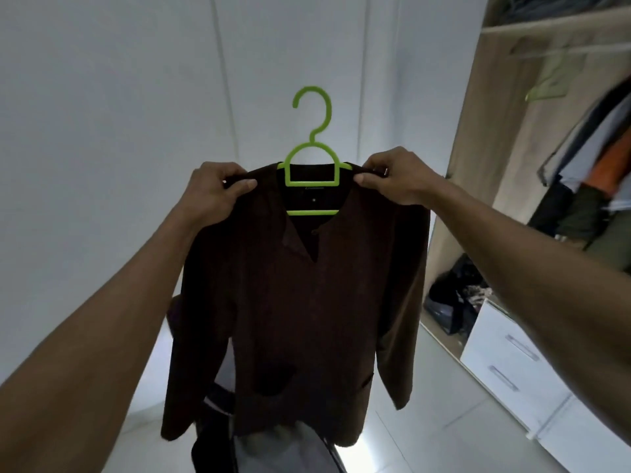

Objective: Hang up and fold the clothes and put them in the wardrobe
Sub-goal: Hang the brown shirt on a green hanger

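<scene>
A dark brown long-sleeved shirt (pixel 300 302) hangs on a bright green plastic hanger (pixel 312 155), held up in front of me at chest height. My left hand (pixel 218 186) pinches the shirt's left shoulder. My right hand (pixel 396 175) pinches the right shoulder over the hanger's end. The hanger's hook points up, free of any rail. The open wardrobe (pixel 485 131) stands to the right, with a pale rail (pixel 560 51) near its top.
Several garments (pixel 594 172) hang on the right of the wardrobe rail, beside an empty green hanger (pixel 546 87). Dark bags (pixel 457 295) lie on the wardrobe floor. White drawers (pixel 505 363) stand at lower right. More clothes (pixel 266 448) sit below the shirt. A white wall is ahead.
</scene>
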The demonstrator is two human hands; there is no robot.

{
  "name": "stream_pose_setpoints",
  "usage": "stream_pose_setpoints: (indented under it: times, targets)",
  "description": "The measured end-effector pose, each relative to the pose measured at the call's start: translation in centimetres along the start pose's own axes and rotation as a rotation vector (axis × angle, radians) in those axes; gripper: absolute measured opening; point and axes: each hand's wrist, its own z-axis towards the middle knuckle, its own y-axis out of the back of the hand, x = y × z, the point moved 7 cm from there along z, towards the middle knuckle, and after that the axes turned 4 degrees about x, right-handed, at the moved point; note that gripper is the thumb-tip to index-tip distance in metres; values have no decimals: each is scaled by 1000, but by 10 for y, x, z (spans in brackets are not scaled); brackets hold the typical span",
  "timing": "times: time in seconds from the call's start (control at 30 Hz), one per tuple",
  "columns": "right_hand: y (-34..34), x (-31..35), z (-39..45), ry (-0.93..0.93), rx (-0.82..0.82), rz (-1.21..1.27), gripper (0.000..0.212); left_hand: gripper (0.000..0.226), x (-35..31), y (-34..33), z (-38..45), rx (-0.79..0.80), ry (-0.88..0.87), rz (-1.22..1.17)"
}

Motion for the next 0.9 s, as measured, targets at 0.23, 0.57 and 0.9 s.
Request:
stream_pose_setpoints:
  times: [0.23,0.57,0.9]
  targets:
    - [48,-112,-21,-80,-98,7,19,21,-67,-102,67,97,-93,-50]
    - [141,-285,-25,-235,-108,19,26,14,-180,-277,180,211,-182,-98]
    - [194,-399,-1,-332,-97,86,21,19,-247,-408,287,137,-277,-152]
